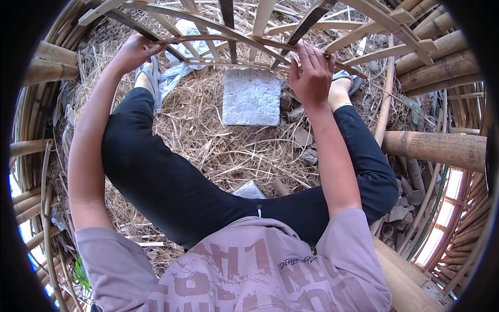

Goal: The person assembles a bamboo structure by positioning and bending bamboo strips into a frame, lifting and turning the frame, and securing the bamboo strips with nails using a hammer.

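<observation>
A lattice of split bamboo strips (259, 22) spans the top of the head view, pale and dark strips crossing one another. My left hand (136, 53) is at its left side, thumb and fingers pinched on a thin bamboo strip (200, 38). Toward the right, my right hand (313, 75) is closed over the near edge of the lattice, its fingers on the strip and the thumb apart at the side. Part of the strip under the right fingers is hidden. Below the lattice, between my feet, lies a flat grey block (251, 98).
Bamboo shavings (202, 140) cover the ground. A thick bamboo pole (436, 149) juts in at the right, with stacked poles (442, 57) above it. Clear plastic (174, 78) lies by my left foot. Stones (397, 214) and a smaller pale block (249, 190) lie nearer me.
</observation>
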The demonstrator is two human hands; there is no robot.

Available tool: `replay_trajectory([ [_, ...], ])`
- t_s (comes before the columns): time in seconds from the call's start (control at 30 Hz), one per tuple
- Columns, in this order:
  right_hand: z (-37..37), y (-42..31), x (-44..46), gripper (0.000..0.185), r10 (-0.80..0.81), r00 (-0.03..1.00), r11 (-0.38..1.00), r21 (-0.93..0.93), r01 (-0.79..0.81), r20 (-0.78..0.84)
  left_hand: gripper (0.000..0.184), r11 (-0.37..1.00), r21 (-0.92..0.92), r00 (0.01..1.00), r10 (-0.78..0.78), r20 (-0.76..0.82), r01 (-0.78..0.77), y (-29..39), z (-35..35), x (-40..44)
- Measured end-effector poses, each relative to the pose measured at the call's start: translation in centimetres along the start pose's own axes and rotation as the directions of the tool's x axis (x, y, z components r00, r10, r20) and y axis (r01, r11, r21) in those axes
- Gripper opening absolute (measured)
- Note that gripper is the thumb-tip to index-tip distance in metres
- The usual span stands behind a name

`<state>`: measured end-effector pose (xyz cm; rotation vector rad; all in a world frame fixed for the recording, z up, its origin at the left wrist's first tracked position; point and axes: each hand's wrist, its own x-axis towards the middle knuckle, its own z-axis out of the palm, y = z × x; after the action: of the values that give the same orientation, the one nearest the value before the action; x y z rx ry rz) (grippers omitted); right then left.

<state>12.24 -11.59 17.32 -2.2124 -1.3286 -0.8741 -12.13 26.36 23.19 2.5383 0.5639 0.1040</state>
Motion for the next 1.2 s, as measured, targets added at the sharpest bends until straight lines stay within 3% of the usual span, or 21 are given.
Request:
replay_trajectory([
  [0.1, 0.0, 0.1, 0.0, 0.04, 0.0, 1.0, 1.0, -0.003, 0.0, 0.001, 0.035, 0.991, 0.054, 0.989, -0.127, 0.071, 0.123, 1.0, -0.5, 0.3],
  [0.2, 0.0, 0.2, 0.0, 0.04, -0.002, 1.0, 1.0, 0.017, 0.002, -0.006, 0.041, 1.0, -0.006, 0.995, 0.021, -0.1, -0.022, 0.5, 0.3, -0.1],
  [0.3, 0.5, 0.4, -0.2, 0.041, 0.011, 1.0, 0.999, 0.052, -0.011, -0.013, 0.046, 0.983, 0.116, 0.976, 0.159, -0.148, -0.142, 0.1, 0.1, 0.4],
  [0.4, 0.5, 0.6, -0.2, 0.041, 0.01, 1.0, 0.999, 0.053, -0.01, -0.006, 0.044, 0.989, -0.053, 0.987, 0.13, -0.099, -0.136, 0.5, 0.0, 0.5],
  [0.53, -0.2, 0.8, 0.3, 0.043, -0.012, 0.999, 0.998, 0.062, 0.01, 0.036, 0.044, 0.995, 0.033, 0.987, 0.092, -0.128, -0.089, 0.1, -0.1, 1.1],
  [0.63, -1.8, 0.7, 1.1, 0.043, -0.043, 0.992, 0.996, 0.082, 0.034, 0.121, 0.045, 1.0, 0.024, 0.999, -0.007, -0.053, 0.008, -0.5, -0.3, 1.7],
  [0.7, -2.8, 0.7, 1.4, 0.043, -0.071, 0.982, 0.991, 0.122, 0.049, 0.177, 0.045, 0.999, -0.012, 0.995, 0.03, -0.097, -0.031, -1.0, 0.1, 1.9],
  [0.83, -6.0, 0.2, 0.8, 0.03, -0.204, 0.975, 0.976, 0.103, 0.195, 0.091, 0.044, 0.993, -0.026, 0.982, 0.109, -0.156, -0.115, -1.1, 0.3, 1.6],
  [0.87, -6.3, 0.5, 0.7, 0.017, -0.313, 0.95, 0.943, 0.114, 0.313, -0.018, 0.044, 0.995, -0.037, 0.986, 0.09, -0.144, -0.096, -1.3, 0.4, 1.6],
  [0.97, -9.2, 2.0, -0.8, 0.008, -0.328, 0.944, 0.923, 0.224, 0.313, 0.035, 0.043, 0.997, -0.062, 0.993, 0.042, -0.109, -0.048, -2.2, 0.4, 2.0],
  [1.0, -10.2, 2.7, -0.6, 0.014, -0.298, 0.955, 0.941, 0.167, 0.295, -0.007, 0.043, 0.997, -0.065, 0.995, 0.031, -0.099, -0.038, -2.4, 0.4, 2.1],
  [1.1, -11.5, 5.2, -0.8, 0.029, 0.178, 0.984, 0.981, 0.078, -0.175, -0.029, 0.042, 0.997, -0.079, 0.997, -0.005, -0.076, -0.001, -1.3, 0.3, 1.7],
  [1.2, -10.4, 7.9, 2.0, 0.054, 0.315, 0.941, 0.921, 0.278, -0.272, -0.124, 0.035, 0.997, -0.064, 0.997, -0.043, -0.069, 0.039, -0.7, 0.2, 1.2],
])
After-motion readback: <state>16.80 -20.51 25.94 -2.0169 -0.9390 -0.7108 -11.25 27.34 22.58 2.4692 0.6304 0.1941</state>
